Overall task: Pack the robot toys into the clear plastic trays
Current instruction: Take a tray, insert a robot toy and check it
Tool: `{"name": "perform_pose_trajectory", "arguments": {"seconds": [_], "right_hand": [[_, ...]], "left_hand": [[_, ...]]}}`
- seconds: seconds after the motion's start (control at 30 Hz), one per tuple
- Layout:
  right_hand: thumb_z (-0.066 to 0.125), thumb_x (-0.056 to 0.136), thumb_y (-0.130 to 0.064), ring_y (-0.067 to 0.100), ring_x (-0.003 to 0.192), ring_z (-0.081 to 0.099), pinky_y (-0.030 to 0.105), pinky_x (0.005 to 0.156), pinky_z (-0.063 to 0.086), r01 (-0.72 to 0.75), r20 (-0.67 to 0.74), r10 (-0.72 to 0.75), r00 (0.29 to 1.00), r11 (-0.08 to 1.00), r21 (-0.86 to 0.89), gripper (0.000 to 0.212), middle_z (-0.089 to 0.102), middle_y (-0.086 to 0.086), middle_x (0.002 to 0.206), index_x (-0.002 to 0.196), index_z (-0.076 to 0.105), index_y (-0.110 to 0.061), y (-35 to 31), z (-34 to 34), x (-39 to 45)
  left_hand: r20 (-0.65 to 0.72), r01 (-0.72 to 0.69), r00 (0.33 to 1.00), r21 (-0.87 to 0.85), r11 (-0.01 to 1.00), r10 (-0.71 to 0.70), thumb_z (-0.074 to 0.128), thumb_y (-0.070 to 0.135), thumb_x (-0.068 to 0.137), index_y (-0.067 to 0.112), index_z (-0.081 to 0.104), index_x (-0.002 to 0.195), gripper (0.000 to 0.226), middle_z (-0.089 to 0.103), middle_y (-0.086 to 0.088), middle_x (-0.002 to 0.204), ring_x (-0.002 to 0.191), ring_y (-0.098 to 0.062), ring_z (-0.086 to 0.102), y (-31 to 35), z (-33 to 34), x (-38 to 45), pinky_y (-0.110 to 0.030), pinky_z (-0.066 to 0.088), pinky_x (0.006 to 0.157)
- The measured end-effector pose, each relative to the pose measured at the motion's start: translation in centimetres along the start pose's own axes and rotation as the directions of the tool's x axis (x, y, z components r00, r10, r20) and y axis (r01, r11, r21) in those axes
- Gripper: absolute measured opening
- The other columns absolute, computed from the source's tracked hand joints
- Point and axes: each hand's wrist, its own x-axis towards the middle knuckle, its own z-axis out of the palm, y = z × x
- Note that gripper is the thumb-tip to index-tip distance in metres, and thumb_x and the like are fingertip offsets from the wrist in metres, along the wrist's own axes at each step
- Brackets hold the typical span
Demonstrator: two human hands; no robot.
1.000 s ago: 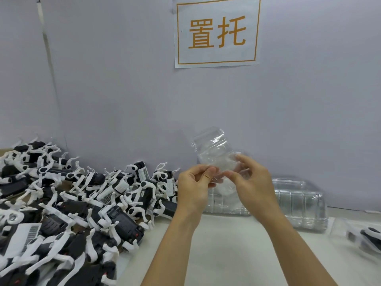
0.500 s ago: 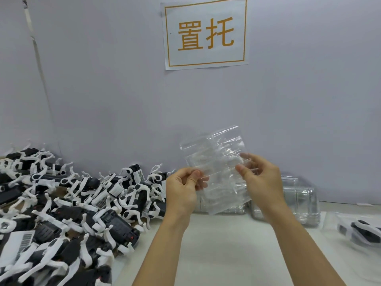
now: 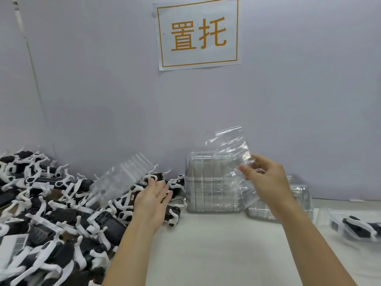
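robot toys (image 3: pixel 61 215), black with white limbs, lie in a loose heap to the left of the left hand (image 3: pixel 151 200), spilling toward the near edge of the white table (image 3: pixel 216 250). the left hand hangs over the heap's right edge with its fingers spread and straight, gripping nothing. a blurred clear plastic tray (image 3: pixel 121 178) hangs in the air just left of and beyond that hand, over the toys; whether the fingers touch it cannot be told. to the right of the left hand, the right hand (image 3: pixel 266 180) is raised above the table and pinches a second clear tray (image 3: pixel 231 149) between thumb and fingertips, the tray held upright and tilted. far right of the left hand, one more toy in a tray (image 3: pixel 358 226) lies on the table. beyond the left hand, to its right, stacks of clear trays (image 3: pixel 208 186) stand against the grey wall (image 3: pixel 103 89), partly behind the right hand. high on the wall is a white paper sign (image 3: pixel 199 34) with orange characters.
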Motion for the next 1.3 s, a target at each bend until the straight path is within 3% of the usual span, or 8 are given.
{"name": "perform_pose_trajectory", "arguments": {"seconds": [0.2,0.43,0.63,0.83,0.93,1.0,1.1,1.3], "right_hand": [[0.085,0.077,-0.017,0.009,0.070,0.059,0.015,0.066,0.050,-0.050,0.339,0.147,0.929,0.959,-0.279,0.029,0.063,-0.006,0.079,0.095,0.070,-0.035,-0.3,-0.5,-0.3],[0.089,0.069,-0.008,0.002,0.057,0.053,0.014,0.047,0.042,0.136,0.488,0.226,0.843,0.789,-0.599,0.029,0.063,-0.009,0.074,0.073,0.077,-0.035,0.0,0.4,-0.9],[0.085,0.077,-0.025,-0.005,0.073,0.059,0.007,0.054,0.038,0.193,0.552,0.284,0.784,0.735,-0.651,0.025,0.062,-0.018,0.090,0.092,0.076,-0.042,-0.1,1.5,-1.5],[0.074,0.088,-0.026,0.006,0.077,0.061,0.029,0.073,0.056,0.089,0.251,0.025,0.968,0.897,-0.434,0.010,0.067,-0.004,0.093,0.093,0.075,-0.034,0.2,0.5,-0.3],[0.070,0.089,-0.030,0.018,0.116,0.053,0.040,0.102,0.045,0.099,0.191,0.038,0.981,0.746,-0.659,0.028,0.059,0.000,0.121,0.116,0.067,-0.036,1.0,-0.2,0.2],[0.070,0.088,-0.032,0.022,0.130,0.044,0.039,0.108,0.040,0.045,0.198,0.141,0.970,0.695,-0.717,0.045,0.051,0.001,0.134,0.131,0.057,-0.037,1.2,-1.1,0.2],[0.066,0.091,-0.024,0.017,0.112,0.053,0.007,0.075,0.042,-0.030,0.312,0.391,0.866,0.663,-0.748,0.059,0.052,-0.005,0.134,0.145,0.044,-0.033,1.9,-1.9,-0.2],[0.041,0.088,0.001,0.021,0.125,0.052,0.022,0.080,0.043,0.003,0.303,0.588,0.750,0.455,-0.891,0.067,0.043,-0.003,0.148,0.145,0.043,-0.034,3.9,-1.8,-1.0]], "left_hand": [[0.087,0.027,0.995,0.315,0.949,-0.058,0.048,0.032,0.104,0.005,0.064,0.115,0.033,0.072,-0.014,0.113,0.094,-0.028,0.073,-1.0,1.7,-1.2,-0.040,0.059,0.079],[0.088,0.128,0.973,0.553,0.823,-0.211,0.056,0.078,0.078,0.021,0.059,0.113,0.067,0.066,-0.009,0.112,0.092,-0.030,0.071,-1.4,2.4,-1.4,-0.038,0.059,0.062],[0.151,0.071,0.969,0.586,0.807,-0.195,0.072,0.025,0.083,0.024,0.055,0.112,0.033,0.057,-0.006,0.104,0.092,-0.022,0.059,-2.9,1.8,-0.9,-0.035,0.055,0.065],[0.216,0.056,0.956,0.536,0.842,-0.200,0.073,0.025,0.083,0.031,0.054,0.118,0.041,0.057,-0.002,0.095,0.079,-0.018,0.053,-3.0,1.5,-1.2,-0.031,0.044,0.064],[0.240,0.120,0.919,0.586,0.801,-0.314,0.067,0.025,0.089,0.023,0.055,0.113,0.027,0.060,-0.002,0.103,0.079,-0.018,0.055,-3.3,1.6,-1.3,-0.033,0.044,0.068],[0.264,0.166,0.870,0.637,0.753,-0.416,0.066,0.030,0.091,0.017,0.054,0.117,0.031,0.055,-0.006,0.106,0.070,-0.015,0.052,-3.4,1.7,-1.7,-0.029,0.044,0.065],[0.219,0.164,0.846,0.761,0.628,-0.486,0.064,0.047,0.092,0.020,0.054,0.116,0.038,0.046,-0.007,0.103,0.061,-0.010,0.043,-3.7,1.8,-2.0,-0.023,0.041,0.058],[0.116,0.037,0.949,0.884,0.465,-0.295,0.032,0.065,0.098,0.028,0.057,0.117,0.049,0.060,-0.003,0.108,0.079,-0.017,0.064,-4.2,1.4,-1.4,-0.029,0.049,0.071]]}}
